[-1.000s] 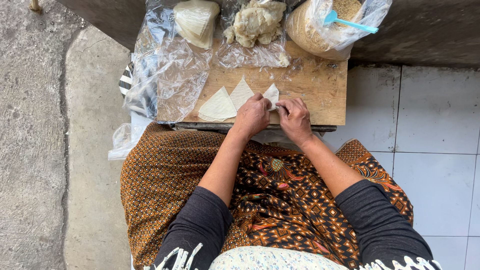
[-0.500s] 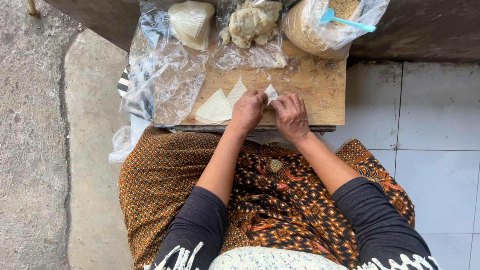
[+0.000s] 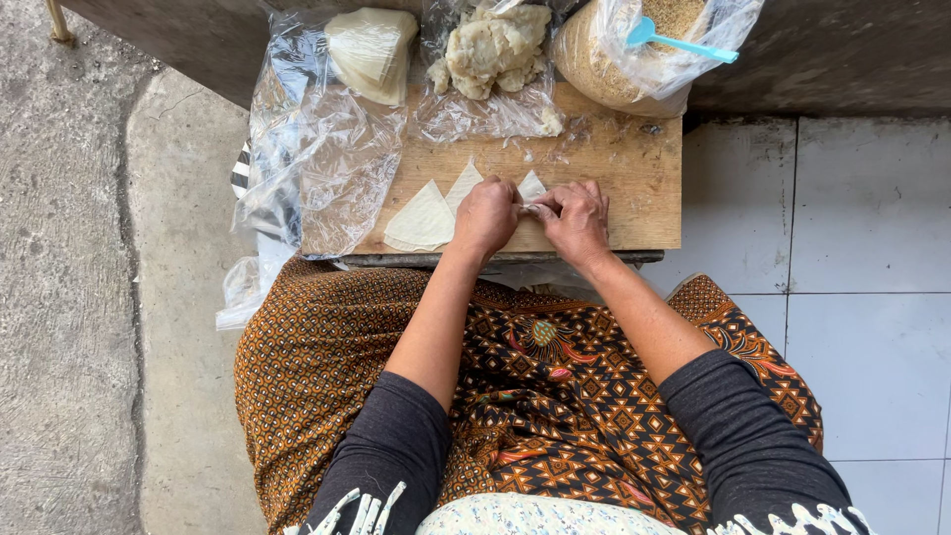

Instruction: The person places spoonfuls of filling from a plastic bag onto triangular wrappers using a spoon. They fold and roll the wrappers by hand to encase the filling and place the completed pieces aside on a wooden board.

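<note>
pinching with both grips closed, a small pale wrapper piece (image 3: 532, 203) is held between left hand (image 3: 485, 216) and right hand (image 3: 575, 220) over the wooden worktop (image 3: 634, 178), beside triangular wrappers (image 3: 421, 218).

Board layout, hands at near edge
Pale triangular dough wrappers (image 3: 421, 218) lie on brown wooden board (image 3: 634, 178), left of left hand (image 3: 485, 216); right hand (image 3: 573, 218) beside it.
</note>
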